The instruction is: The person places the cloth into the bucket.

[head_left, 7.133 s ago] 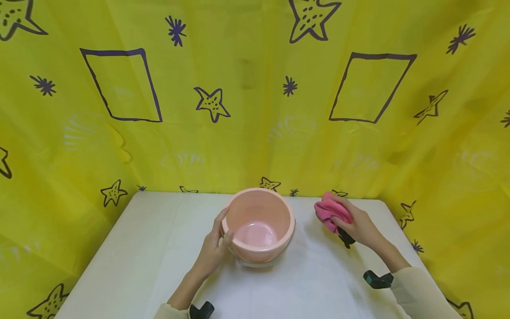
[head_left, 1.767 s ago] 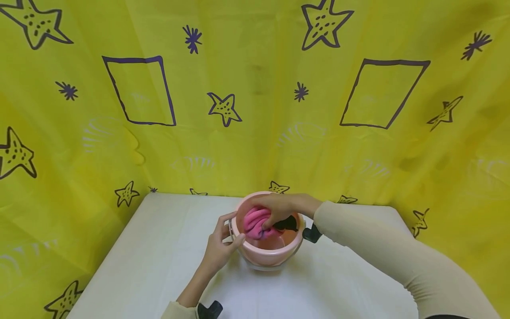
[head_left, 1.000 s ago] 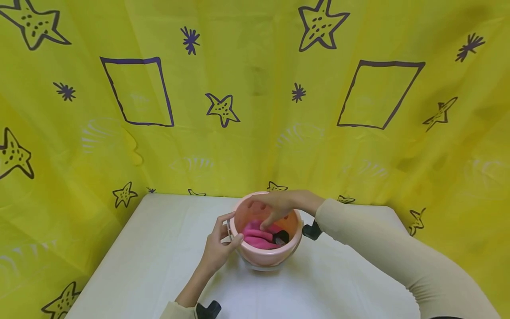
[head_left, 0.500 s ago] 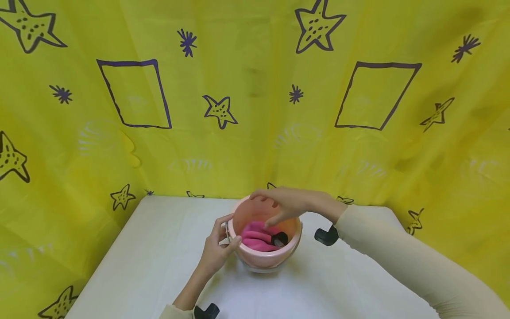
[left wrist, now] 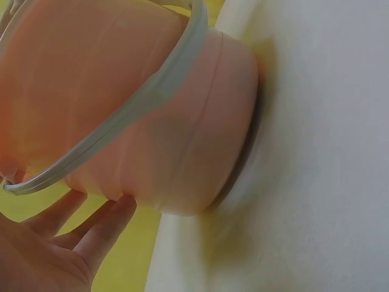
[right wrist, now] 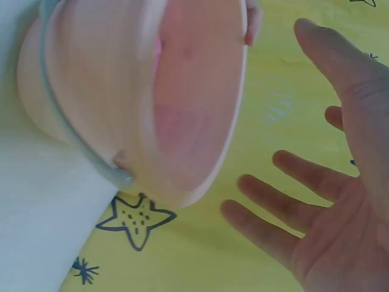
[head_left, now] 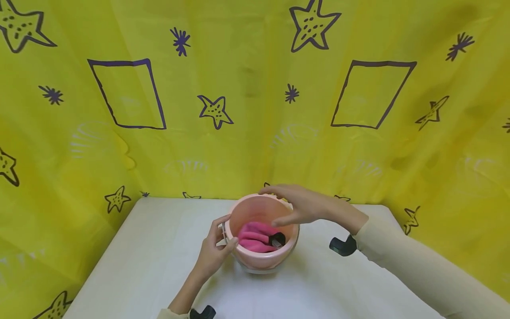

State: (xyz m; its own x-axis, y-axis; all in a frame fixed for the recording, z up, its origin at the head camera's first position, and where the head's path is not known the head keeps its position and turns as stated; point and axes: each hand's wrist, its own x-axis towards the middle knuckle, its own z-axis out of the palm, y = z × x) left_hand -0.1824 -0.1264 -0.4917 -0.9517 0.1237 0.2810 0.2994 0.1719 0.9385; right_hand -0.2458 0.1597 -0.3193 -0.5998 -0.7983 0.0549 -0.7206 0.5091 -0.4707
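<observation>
A pale pink bucket (head_left: 260, 261) stands on the white table, its grey handle (left wrist: 149, 94) hanging down along the side. My left hand (head_left: 217, 250) holds the bucket by its left edge, thumb on the rim and fingertips against the outer wall. Inside lies a folded, soft pink cloth thing (head_left: 253, 237) with a black part (head_left: 277, 239) at its right end; its exact kind is unclear. Over the bucket's far right rim hovers my right hand (head_left: 303, 204), fingers spread and nothing in them. The right wrist view shows that hand (right wrist: 340, 225) apart from the bucket's mouth.
The white table (head_left: 151, 248) extends to both sides of the bucket. A yellow curtain (head_left: 247, 146) with star drawings hangs behind the table and along its left and right sides. Each wrist wears a small black camera.
My right hand carried the pink cloth thing from the right into the bucket and let go of it. It has since lifted up and to the right. The left hand stays on the bucket.
</observation>
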